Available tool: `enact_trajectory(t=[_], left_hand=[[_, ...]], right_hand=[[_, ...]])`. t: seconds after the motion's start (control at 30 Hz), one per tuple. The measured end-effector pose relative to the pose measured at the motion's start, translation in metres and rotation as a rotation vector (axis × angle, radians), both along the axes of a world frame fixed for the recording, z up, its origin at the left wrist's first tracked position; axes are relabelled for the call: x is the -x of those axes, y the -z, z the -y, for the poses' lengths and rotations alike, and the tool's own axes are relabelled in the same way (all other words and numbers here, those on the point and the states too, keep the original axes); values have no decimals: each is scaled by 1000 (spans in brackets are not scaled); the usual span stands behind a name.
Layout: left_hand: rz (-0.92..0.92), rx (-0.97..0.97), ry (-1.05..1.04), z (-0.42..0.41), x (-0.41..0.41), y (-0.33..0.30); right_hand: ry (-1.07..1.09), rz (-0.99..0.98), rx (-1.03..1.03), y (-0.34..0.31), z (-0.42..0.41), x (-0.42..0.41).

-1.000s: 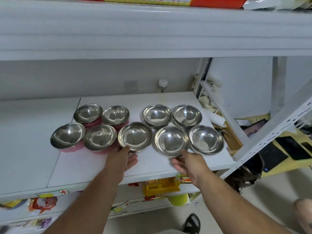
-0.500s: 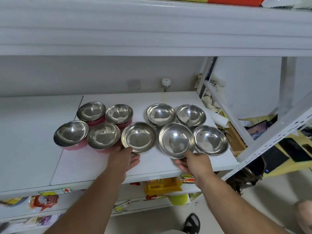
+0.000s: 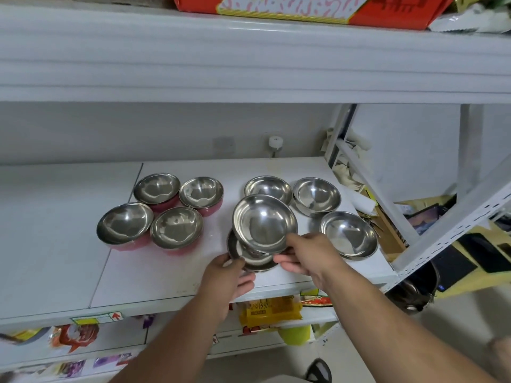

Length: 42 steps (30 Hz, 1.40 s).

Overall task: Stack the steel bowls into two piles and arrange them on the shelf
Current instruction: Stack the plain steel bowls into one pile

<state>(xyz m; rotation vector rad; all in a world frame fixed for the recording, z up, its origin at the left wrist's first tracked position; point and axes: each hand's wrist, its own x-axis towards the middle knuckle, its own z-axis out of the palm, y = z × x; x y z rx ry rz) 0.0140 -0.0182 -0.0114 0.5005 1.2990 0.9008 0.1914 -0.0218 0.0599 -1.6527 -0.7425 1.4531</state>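
Tilted steel bowl (image 3: pixel 264 223) pinched at near rim by right grip (image 3: pixel 309 255), directly above lower bowl (image 3: pixel 249 258) clasped at left edge by left grip (image 3: pixel 229 275), on shelf (image 3: pixel 154 275).

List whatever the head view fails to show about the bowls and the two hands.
- Lower bowl: mostly covered by the lifted bowl and both hands.
- Left hand fingertips: tucked under that bowl's rim.
- Whether the two bowls touch: unclear.
- Pink-sided bowls: outsides largely hidden by their rims.
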Motion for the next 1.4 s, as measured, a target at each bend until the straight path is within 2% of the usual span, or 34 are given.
enact_trajectory(t=[0.4,0.6,0.67,0.8,0.9,1.07,1.13,1.2,1.27,1.4], left_hand=[[113,6,88,11,-4,-3],[128,6,115,9,-1,-3],[-11,-34,113,7,6,-4],[-488,-278,-1,-25,20,-15],[-688,-358,41,-62,11,-37],[-589,-223,163,-122,-22,-46],[-702,-176,268,-138,-28,-37],[-616,-105,238,-155,-32,-26],[-633,-40,275,-166,-31,-11],[-650,-41,348,-169,-31,-8]], right_hand=[[-14,135,76,9,2,-7],[65,94,49,13,9,-16],[98,97,39,17,14,-24],[213,57,30,26,23,-50],[363,-7,41,32,29,-69],[563,-101,119,43,35,-82],[573,-113,134,48,30,-85],[557,-108,146,49,22,-92],[524,-101,144,49,13,-101],[496,-90,152,50,5,-116]])
